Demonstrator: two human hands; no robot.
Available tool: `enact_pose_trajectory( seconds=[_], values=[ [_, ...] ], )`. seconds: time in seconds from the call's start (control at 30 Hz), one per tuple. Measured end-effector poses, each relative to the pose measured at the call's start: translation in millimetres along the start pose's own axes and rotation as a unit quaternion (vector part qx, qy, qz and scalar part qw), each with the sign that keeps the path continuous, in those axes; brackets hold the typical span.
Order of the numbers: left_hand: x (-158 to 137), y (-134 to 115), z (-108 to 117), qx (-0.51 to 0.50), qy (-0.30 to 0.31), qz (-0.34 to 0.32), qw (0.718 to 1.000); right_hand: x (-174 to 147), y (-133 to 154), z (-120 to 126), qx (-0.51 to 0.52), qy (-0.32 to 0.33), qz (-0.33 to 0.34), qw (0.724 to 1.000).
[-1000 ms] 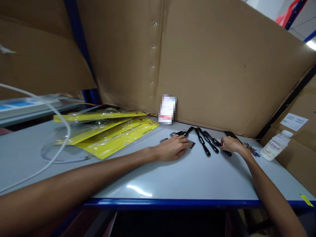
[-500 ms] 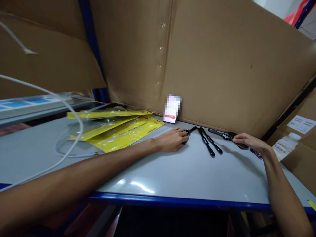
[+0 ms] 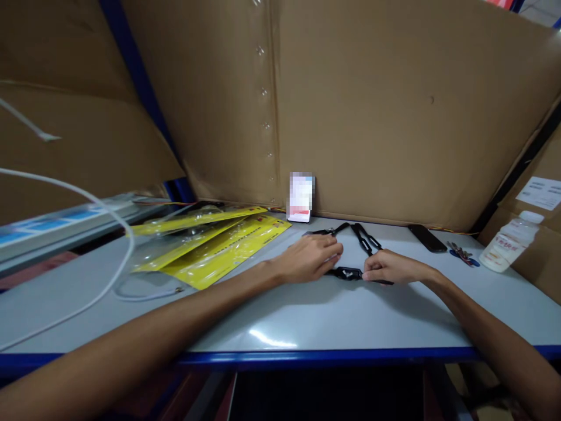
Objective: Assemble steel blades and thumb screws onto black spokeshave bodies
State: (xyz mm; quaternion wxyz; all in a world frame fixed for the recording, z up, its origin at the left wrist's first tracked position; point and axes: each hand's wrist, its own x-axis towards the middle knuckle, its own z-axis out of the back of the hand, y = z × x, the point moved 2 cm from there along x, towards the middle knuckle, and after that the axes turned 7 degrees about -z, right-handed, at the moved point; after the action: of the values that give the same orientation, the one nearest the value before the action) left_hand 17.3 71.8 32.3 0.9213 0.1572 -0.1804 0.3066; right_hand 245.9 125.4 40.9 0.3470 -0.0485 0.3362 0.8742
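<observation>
My right hand (image 3: 388, 267) pinches one end of a slim black tool (image 3: 349, 273) with a wider, shaped middle, just above the tabletop. The tool's other end runs under my left hand (image 3: 309, 257). That hand lies palm down with its fingers bent and close together; what is beneath them is hidden. Just behind my left hand lies another black tool (image 3: 339, 229), partly covered by it. A pair of long black pieces with slotted handles (image 3: 363, 238) rests beyond my right hand, which hides their near ends.
A phone (image 3: 300, 199) leans on the cardboard wall (image 3: 372, 105). Yellow blister packs (image 3: 228, 248) spread at the left, near a white cable (image 3: 127, 234). At the right are a dark phone (image 3: 427, 238), keys (image 3: 462, 254) and a bottle (image 3: 511, 242). The table's blue edge (image 3: 328, 358) runs in front.
My right hand has brought the black tool left and nearer, from the far right to beside my left hand. The dark phone and keys now show fully. The camera view has shifted.
</observation>
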Motion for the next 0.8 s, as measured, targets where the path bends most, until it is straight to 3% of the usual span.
enact_pose_trajectory(
  seconds=[0.13, 0.27, 0.6, 0.8],
  values=[
    [4, -22, -6, 0.021, 0.098, -0.049, 0.994, -3, 7, -5, -0.125, -0.072, -0.01, 0.989],
    [6, -27, -11, 0.027, 0.14, -0.023, 0.989, -5, 10, -5, -0.21, -0.097, -0.024, 0.973],
    [15, -30, -13, -0.017, 0.155, 0.008, 0.988, -6, 13, -7, -0.225, -0.103, -0.004, 0.969],
    [16, -34, -16, -0.046, 0.129, 0.04, 0.99, -4, 12, -8, -0.229, -0.101, -0.019, 0.968]
  ],
)
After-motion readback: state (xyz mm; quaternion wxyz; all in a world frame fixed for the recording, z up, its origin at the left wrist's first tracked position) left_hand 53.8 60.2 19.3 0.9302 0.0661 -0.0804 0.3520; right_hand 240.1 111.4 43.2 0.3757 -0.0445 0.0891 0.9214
